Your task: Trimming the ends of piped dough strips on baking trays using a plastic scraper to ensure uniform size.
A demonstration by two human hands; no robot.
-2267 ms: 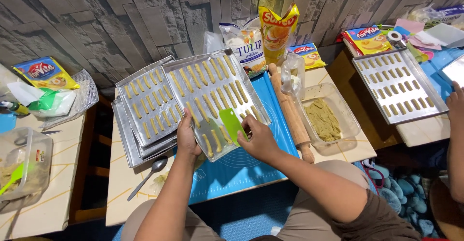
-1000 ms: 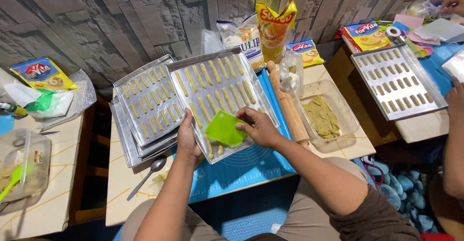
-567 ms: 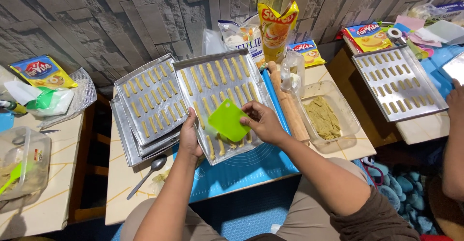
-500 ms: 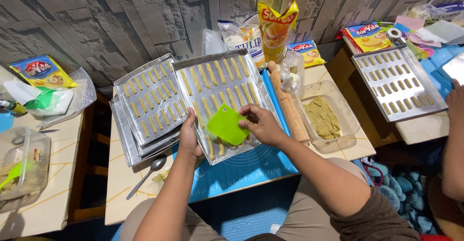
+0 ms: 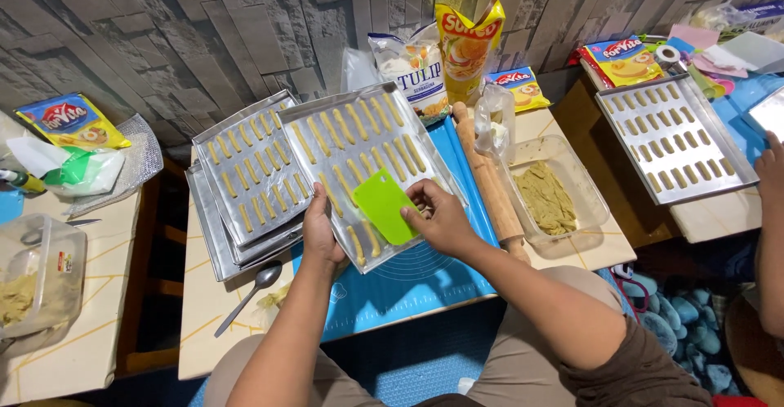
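Tall yellow pouch (image 5: 468, 44) behind baking tray (image 5: 327, 125)

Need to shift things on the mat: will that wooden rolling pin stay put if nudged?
Probably not: the rolling pin is a round cylinder lying on its side, so a sideways push likely rolls it. The tub beside it may stop it. It looks stiff and solid.

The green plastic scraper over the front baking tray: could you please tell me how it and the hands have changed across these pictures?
The right hand turned the green plastic scraper from edge-on to broad and flat, and carried it slightly up the shiny metal baking tray of pale dough sticks. The left hand kept gripping the tray's near edge. The stacked trays, wooden rolling pin and metal spoon stayed put.
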